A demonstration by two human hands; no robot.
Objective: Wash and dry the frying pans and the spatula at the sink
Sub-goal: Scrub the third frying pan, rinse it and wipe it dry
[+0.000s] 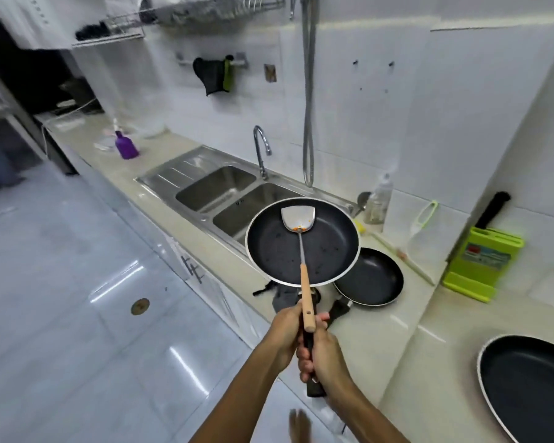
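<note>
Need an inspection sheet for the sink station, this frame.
Surface: beige countertop with a double steel sink set in it.
Job's things: held pan raised, spatula lying in it, orange residue on the blade; second pan and third pan on the counter.
Clutter: purple bottle, clear bottle, green knife block, dark cloth.
Hands: left hand and right hand both grip the held pan's handle.
Cables: white cable far left; metal hose hanging by the faucet.
Surroundings: tiled wall, dish rack, glossy floor.
</note>
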